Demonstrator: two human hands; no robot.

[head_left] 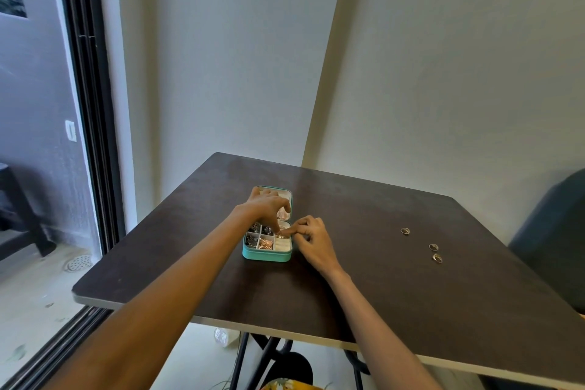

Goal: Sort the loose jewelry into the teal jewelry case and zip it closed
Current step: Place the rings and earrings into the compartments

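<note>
The teal jewelry case (266, 256) lies open in the middle of the dark table (364, 288), its lid folded back. Its white compartments hold dark pieces and copper-coloured pieces. My left hand (269, 204) reaches over the lid with fingers curled down toward the right-hand compartments. My right hand (311, 236) is at the case's right edge and pinches a small ring (281, 235) over the cream ring rolls. Three loose rings lie on the table to the right: one (405, 231) farther back, two (433, 246) (437, 258) close together.
A white wall stands behind the table and a dark sliding-door frame (91, 136) is at the left. A dark blue seat (557, 241) sits past the table's right edge. Folding table legs (269, 355) show under the front edge.
</note>
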